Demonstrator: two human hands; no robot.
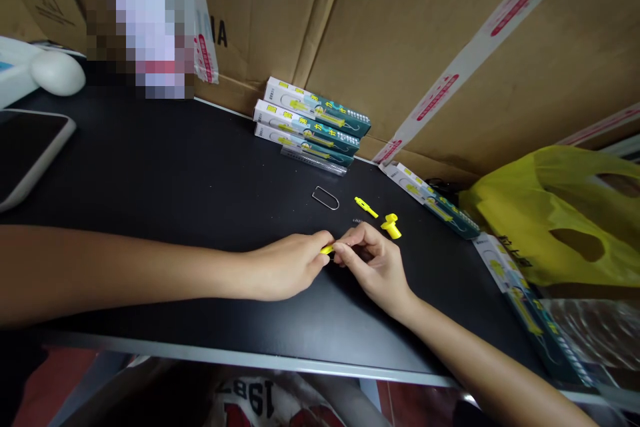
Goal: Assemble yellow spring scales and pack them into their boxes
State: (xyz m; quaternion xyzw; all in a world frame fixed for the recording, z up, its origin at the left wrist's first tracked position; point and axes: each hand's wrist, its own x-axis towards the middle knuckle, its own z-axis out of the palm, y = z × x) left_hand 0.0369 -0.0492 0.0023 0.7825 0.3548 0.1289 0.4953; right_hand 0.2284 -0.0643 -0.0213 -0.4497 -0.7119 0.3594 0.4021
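My left hand [287, 265] is closed around a small yellow plastic part [327, 250], with only its end showing past the thumb. Against that end, my right hand [377, 263] pinches with thumb and forefinger; what lies between those fingertips is too small to make out. Just beyond my right hand are a small metal spring [357, 221], a slim yellow plastic rod [367, 207] and a yellow plastic cap-like piece [391, 226]. A bent U-shaped metal wire [326, 198] lies farther back on the black table [200, 180].
Several printed spring-scale boxes [310, 123] stand at the back, with a box [430, 200] and another box [535, 313] to the right. A yellow plastic bag [565, 213] bulges beside them. At left are a phone-like device [33, 153] and a white rounded object [59, 73]. Cardboard [425, 13] walls the back.
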